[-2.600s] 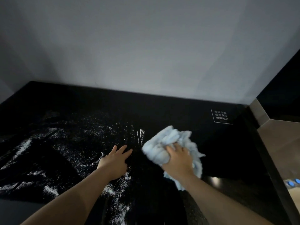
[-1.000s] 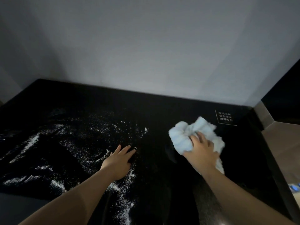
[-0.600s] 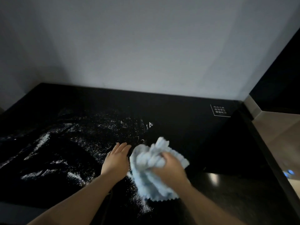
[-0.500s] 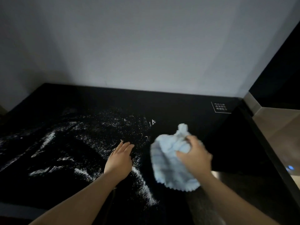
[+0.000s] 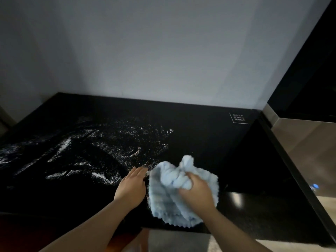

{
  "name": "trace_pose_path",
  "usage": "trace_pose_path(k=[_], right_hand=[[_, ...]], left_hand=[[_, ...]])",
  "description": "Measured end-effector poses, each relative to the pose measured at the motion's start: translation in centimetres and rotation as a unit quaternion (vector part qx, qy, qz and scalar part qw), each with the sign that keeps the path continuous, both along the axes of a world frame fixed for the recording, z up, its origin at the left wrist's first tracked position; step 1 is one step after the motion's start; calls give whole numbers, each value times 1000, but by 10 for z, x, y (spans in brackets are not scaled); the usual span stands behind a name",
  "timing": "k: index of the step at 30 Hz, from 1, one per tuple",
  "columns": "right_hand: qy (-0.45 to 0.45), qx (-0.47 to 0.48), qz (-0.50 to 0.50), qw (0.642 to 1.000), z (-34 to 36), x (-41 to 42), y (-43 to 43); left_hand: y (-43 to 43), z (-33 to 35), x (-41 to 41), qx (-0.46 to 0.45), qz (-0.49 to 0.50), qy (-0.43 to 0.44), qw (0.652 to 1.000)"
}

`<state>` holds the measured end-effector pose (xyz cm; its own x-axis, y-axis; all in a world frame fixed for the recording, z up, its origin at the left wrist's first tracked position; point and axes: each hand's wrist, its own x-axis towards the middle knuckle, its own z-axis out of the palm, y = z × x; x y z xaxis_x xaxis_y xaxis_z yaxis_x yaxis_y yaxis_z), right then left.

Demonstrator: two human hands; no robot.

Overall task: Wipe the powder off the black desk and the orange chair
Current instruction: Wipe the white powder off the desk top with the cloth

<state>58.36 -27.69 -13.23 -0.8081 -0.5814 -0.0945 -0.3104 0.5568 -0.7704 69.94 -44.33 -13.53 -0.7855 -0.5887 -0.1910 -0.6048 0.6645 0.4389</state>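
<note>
The black desk point(image 5: 200, 128) fills the middle of the view, its far edge against a wall. White powder point(image 5: 94, 148) lies in streaks and specks over its left and middle part. My right hand point(image 5: 195, 194) grips a crumpled light blue cloth point(image 5: 163, 193) that lies on the desk near its front edge. Flat on the desk just left of the cloth rests my left hand point(image 5: 131, 188), fingers straight and together. A dark orange surface point(image 5: 125, 240), maybe the chair, shows below the desk's front edge between my forearms.
A grey-white wall point(image 5: 145, 51) rises behind the desk. A small white-printed label point(image 5: 239, 118) sits at the desk's far right corner. To the right stand a dark panel point(image 5: 309, 70) and a beige surface point(image 5: 305, 148) with a small blue light point(image 5: 315, 186).
My right hand has pulled the cloth back towards the front edge and close to my left hand. The powder streak right of my left hand is gone. My left hand stays flat.
</note>
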Motion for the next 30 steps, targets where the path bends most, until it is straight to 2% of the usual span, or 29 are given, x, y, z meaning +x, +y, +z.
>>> trace_pose_path(k=[1,2,3,5,8,10,14,16,19,21,23,26,28,30], right_hand=[[31,-27,-48,998,3,-8,10],[80,-14,-97,992,6,-16,24],[123,23,-142,982,7,-23,39],[136,134,-189,963,2,-35,71],[73,290,-134,945,-14,-30,100],[104,327,-85,935,-21,-11,97],[124,273,2,954,-16,49,55],[96,205,48,973,-11,75,38],[0,31,-19,999,10,72,29],[44,-6,-102,994,18,50,34],[79,101,-134,983,19,28,41],[25,266,-124,956,8,27,36],[36,330,-100,938,-5,46,21],[68,351,-67,932,-11,66,2]], left_hand=[[3,1,4,-6,0,2,1000],[9,3,9,-6,0,-2,1000],[13,3,14,-5,-1,-5,1000],[25,3,22,-3,-3,-8,1000],[40,1,34,-3,-11,-15,1000],[45,-1,41,2,-5,-16,1000],[51,2,52,8,11,-16,1000],[52,5,57,11,17,-12,1000],[46,10,60,19,16,-3,1000],[38,11,62,15,10,1,1000],[28,12,65,15,4,0,1000],[8,12,70,24,-3,-14,1000],[-8,9,72,26,-12,-22,999],[-22,5,72,28,-26,-28,999]])
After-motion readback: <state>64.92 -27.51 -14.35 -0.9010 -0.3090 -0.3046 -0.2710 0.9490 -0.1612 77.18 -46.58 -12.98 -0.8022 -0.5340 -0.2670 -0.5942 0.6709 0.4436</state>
